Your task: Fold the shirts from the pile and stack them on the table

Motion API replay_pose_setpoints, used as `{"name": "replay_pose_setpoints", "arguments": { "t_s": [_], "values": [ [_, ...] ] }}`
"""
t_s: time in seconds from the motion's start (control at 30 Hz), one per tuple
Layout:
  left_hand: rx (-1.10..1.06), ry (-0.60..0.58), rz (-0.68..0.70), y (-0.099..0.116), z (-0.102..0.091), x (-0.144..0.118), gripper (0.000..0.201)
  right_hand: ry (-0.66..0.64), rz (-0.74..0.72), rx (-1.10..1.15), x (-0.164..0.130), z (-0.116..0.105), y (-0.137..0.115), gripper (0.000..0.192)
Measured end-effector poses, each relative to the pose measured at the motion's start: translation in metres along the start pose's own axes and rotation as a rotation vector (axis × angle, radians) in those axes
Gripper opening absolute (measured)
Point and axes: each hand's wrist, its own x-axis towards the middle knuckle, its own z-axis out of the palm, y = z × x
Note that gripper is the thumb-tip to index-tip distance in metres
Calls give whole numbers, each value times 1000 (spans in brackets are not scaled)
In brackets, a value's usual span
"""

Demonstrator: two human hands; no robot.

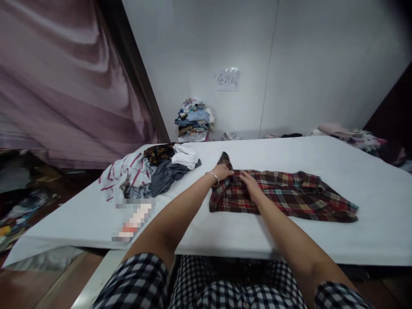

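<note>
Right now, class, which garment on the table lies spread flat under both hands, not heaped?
The red-and-brown plaid shirt: left hand and right hand rest on its collar end. The other clothes lie crumpled in a pile at the table's left.

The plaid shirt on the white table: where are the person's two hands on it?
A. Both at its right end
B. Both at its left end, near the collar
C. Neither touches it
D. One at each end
B: the left hand and right hand both rest on the left end of the plaid shirt, by the collar.
</note>
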Motion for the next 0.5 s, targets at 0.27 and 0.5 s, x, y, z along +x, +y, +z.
{"name": "replay_pose_setpoints", "arguments": {
  "t_s": [0.27, 0.5],
  "values": [
    [-123, 206, 31, -22, 28, -23, 35, 115, 170, 678, -45, -48, 7, 57],
    [192, 278, 39, -56, 71, -69, 50, 46, -247, 103, -68, -8, -21, 57]
  ]
}}
